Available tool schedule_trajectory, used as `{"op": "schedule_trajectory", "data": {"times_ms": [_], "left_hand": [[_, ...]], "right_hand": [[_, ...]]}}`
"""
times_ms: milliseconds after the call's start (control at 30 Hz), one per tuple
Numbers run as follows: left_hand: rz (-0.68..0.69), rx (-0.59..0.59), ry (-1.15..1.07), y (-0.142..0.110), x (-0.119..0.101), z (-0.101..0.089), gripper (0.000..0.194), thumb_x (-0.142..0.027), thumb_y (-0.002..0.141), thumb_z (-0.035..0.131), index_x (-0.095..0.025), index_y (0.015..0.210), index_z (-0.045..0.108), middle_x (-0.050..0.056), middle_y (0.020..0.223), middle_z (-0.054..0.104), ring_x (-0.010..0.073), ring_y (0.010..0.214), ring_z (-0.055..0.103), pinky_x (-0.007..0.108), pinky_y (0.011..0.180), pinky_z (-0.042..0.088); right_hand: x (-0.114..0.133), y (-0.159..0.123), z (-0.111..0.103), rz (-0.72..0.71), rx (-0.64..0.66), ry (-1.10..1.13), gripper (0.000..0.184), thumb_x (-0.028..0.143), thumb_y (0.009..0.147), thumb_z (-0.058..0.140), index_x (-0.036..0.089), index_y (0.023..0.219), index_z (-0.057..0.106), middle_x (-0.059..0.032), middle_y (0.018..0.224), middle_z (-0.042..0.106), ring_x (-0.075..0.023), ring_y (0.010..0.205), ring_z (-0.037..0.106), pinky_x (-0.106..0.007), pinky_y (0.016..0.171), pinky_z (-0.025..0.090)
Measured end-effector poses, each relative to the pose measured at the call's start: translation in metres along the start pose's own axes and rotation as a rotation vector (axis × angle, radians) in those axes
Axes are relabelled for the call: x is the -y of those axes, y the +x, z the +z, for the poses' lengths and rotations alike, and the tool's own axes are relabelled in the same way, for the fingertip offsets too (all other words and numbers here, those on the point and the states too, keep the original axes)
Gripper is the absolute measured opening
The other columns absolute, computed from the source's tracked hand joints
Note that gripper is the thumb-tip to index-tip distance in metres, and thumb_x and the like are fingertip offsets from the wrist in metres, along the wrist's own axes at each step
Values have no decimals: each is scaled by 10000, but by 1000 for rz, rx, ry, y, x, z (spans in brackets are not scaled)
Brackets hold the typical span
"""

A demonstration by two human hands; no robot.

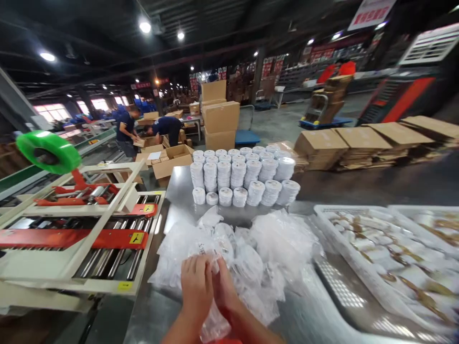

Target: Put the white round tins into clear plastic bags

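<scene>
My left hand (196, 286) and my right hand (225, 289) meet at the near edge of a steel table (179, 191), both closed on a clear plastic bag (214, 322) that hangs down between them. Just beyond lies a heap of clear plastic bags (265, 248) holding white round items. Behind the heap stand rows of stacked white round tins (244, 177).
A carton-sealing machine with rollers (107, 258) and a green tape roll (50, 152) stands at the left. White trays (387, 258) of parts lie at the right. Flattened cartons (362, 143), stacked boxes (220, 122) and two people (150, 129) at open boxes are farther back.
</scene>
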State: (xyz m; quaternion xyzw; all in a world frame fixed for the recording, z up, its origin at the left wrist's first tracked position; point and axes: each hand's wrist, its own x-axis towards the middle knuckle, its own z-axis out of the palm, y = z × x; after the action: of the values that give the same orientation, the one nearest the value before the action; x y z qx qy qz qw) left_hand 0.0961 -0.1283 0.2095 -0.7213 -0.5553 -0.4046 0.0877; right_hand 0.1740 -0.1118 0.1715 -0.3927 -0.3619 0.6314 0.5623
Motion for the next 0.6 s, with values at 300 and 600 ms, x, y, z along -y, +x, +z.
{"op": "schedule_trajectory", "data": {"times_ms": [300, 600], "left_hand": [[-494, 404, -404, 22, 23, -24, 338, -435, 854, 456, -187, 1010, 624, 41, 730, 705, 203, 640, 642, 318, 595, 474], [-749, 376, -541, 21, 52, -33, 340, -551, 775, 531, -216, 751, 582, -38, 537, 536, 148, 525, 529, 272, 532, 426]], "right_hand": [[27, 4, -17, 91, -166, -4, 526, 722, 663, 598, 199, 612, 598, 6, 553, 563, -153, 556, 500, -309, 588, 437], [46, 14, -29, 31, -177, -187, 106, 209, 597, 652, 181, 697, 674, 29, 630, 605, -118, 567, 508, -268, 557, 410]]}}
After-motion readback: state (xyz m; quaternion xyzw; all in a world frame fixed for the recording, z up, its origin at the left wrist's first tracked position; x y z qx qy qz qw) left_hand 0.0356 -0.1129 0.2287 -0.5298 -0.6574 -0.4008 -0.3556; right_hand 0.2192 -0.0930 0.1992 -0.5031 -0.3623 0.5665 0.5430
